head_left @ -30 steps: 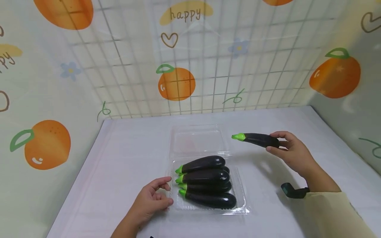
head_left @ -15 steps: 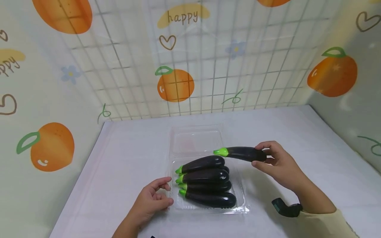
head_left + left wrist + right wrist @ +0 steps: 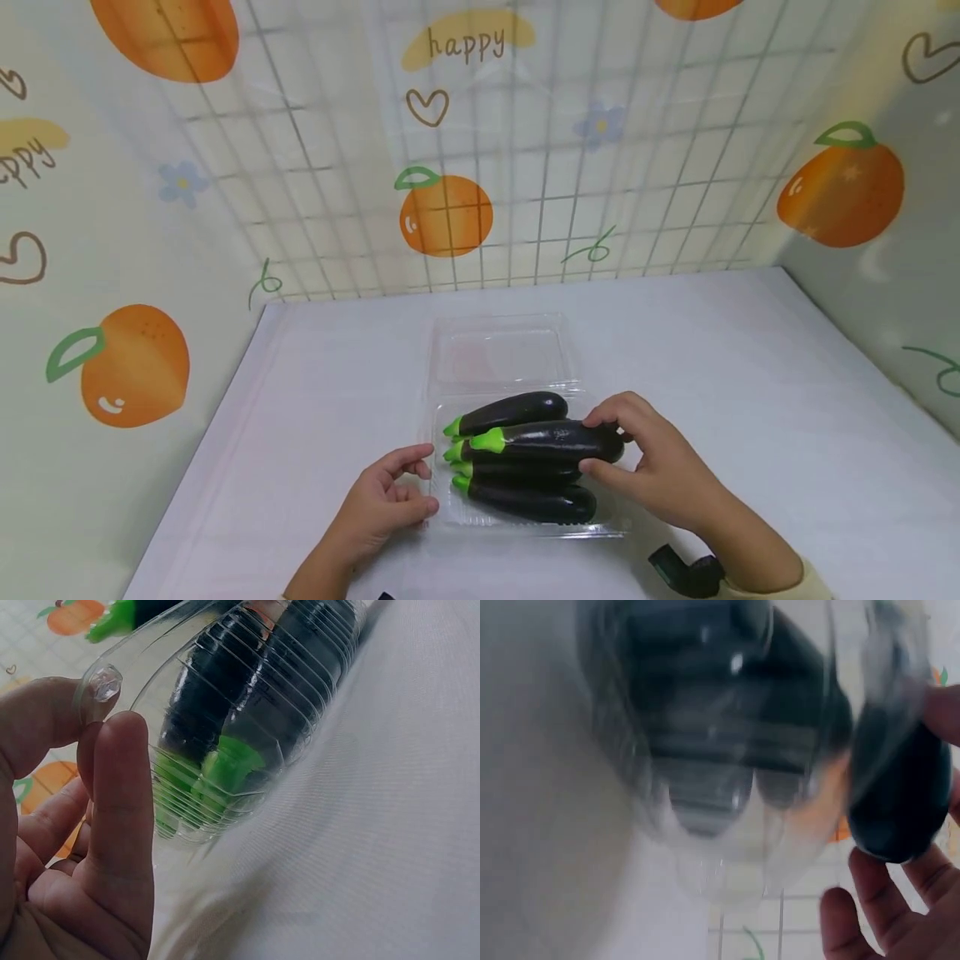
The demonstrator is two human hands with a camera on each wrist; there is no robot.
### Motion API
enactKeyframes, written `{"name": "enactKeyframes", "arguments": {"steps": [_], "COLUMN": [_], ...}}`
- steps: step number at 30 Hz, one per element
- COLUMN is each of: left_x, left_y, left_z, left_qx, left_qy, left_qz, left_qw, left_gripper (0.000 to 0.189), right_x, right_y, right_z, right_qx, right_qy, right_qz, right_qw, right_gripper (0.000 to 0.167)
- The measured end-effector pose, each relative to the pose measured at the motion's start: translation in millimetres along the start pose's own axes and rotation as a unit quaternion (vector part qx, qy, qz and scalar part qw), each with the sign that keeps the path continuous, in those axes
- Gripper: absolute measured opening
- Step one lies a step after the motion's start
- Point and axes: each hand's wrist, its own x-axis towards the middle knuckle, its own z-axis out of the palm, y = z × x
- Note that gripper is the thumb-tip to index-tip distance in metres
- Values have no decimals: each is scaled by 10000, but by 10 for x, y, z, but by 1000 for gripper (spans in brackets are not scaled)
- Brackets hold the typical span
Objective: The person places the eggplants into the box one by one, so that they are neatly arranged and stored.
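Note:
My right hand (image 3: 660, 467) holds a dark eggplant (image 3: 558, 440) with a green stem by its thick end, fingers and thumb on either side. It lies over several other eggplants (image 3: 525, 502) in a clear plastic clamshell box (image 3: 611, 508); whether it rests on them, I cannot tell. In the right wrist view, blurred, the held eggplant (image 3: 900, 787) sits between thumb and fingers. My left hand (image 3: 386, 496) is at the box's left edge, thumb and index finger apart. In the left wrist view, its fingertips touch the clear rim (image 3: 84, 701) beside a moulded button.
The box's lid (image 3: 498, 354) lies folded back behind it on the white tabletop (image 3: 337, 375). A wall sheet printed with oranges (image 3: 446, 217) surrounds the table, with a wire grid showing at the back. A dark device (image 3: 686, 571) is at the right wrist.
My right hand has carried the eggplant left and towards me, from beside the box to over the pile in it. The left hand has stayed at the box's edge.

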Motion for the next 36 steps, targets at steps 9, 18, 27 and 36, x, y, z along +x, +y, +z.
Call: {"name": "enactKeyframes", "arguments": {"steps": [9,18,27,36], "left_x": [16,17,12,17], "left_y": [-54,-89,-61,-71], "left_z": [-23,-24,-9,2], "left_qx": [-31,0,31,48], "left_qy": [-14,-22,19,69], "left_qz": [-101,-51,-41,-100], "left_qw": [9999,10000,10000,9999], "left_gripper": [73,73,73,72], "right_x": [-75,-128,-154,-182], "right_y": [-107,-68,-31,-33], "right_z": [205,353,400,332], "right_qx": [121,-1046,-1079,-444], "right_qy": [9,88,250,361], "right_qz": [-533,-854,-1064,-933], "right_qw": [9985,9908,9881,9940], "right_gripper": [42,37,39,48]}}
